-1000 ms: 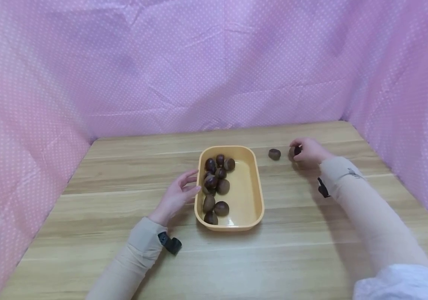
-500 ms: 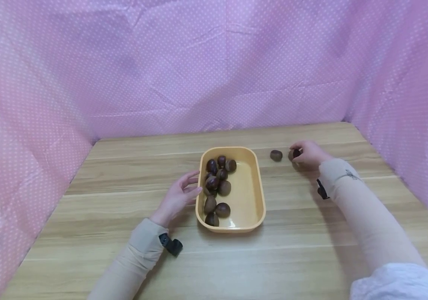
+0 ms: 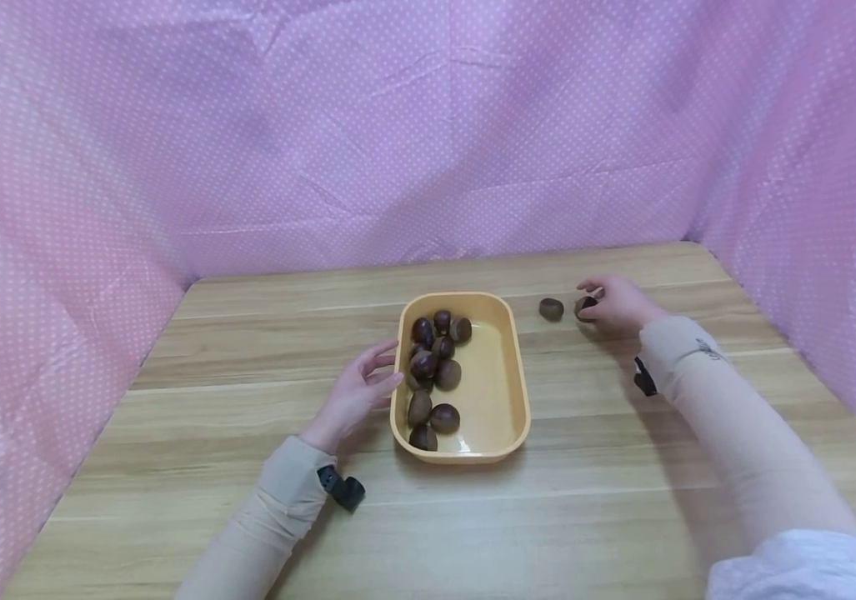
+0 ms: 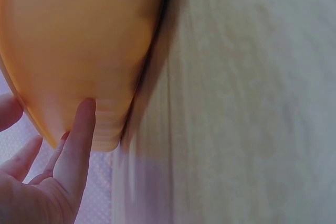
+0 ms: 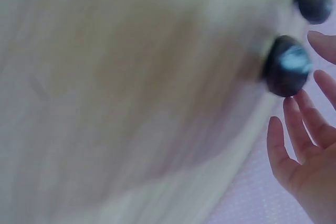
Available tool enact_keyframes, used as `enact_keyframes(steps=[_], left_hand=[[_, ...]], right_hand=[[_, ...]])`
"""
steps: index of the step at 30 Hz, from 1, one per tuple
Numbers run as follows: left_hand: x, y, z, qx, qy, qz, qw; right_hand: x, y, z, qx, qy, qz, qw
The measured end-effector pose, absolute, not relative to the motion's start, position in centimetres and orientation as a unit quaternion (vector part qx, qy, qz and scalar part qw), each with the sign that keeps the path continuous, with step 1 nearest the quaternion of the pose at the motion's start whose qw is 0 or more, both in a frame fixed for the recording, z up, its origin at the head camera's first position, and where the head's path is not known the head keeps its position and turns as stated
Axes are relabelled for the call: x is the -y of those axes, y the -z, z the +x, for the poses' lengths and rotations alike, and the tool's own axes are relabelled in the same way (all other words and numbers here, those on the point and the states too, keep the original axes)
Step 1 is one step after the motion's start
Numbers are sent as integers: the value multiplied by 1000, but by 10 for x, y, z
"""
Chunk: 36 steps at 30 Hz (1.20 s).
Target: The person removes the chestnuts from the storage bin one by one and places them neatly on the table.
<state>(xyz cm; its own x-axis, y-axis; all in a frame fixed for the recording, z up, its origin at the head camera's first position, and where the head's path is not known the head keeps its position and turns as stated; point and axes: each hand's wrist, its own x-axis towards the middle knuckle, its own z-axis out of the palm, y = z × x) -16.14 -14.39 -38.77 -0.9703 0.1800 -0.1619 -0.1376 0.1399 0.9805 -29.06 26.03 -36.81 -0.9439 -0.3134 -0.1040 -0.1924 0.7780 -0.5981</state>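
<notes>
Right grip (image 3: 617,305) touches chestnut (image 5: 287,67); sleeve lettering (image 3: 708,349) illegible

Half-covered and cropped things about the yellow tray (image 3: 489,375)
Right of the tray, the right hand (image 3: 619,305) covers part of a chestnut (image 3: 583,305), and the sleeve print (image 3: 708,348) is too small to read; inside the tray, upper chestnuts (image 3: 423,364) partly hide others; the left wrist view cuts off the tray, and the right wrist view blurs the tabletop (image 5: 121,87).
</notes>
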Motion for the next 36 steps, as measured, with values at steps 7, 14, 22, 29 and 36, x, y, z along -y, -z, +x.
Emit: enact_keyframes(steps=[7,14,22,29,36], left_hand=[[143,386,-161,-745,-656,11,122],[143,386,-160,-743,-657,11,126],[143,385,-160,-742,-659,14,125],[142,385,-159,-741,-660,11,125],[142,384,-160,-738,-662,2,130]], right_hand=[[-250,354,-289,-943,287,-156,67],[-234,352,-280,-930,310,-187,62],[-206,363,-270,-904,371,-205,62],[-179,348,-258,-893,384,-229,45],[-148,323,-250,-878,389,-275,50]])
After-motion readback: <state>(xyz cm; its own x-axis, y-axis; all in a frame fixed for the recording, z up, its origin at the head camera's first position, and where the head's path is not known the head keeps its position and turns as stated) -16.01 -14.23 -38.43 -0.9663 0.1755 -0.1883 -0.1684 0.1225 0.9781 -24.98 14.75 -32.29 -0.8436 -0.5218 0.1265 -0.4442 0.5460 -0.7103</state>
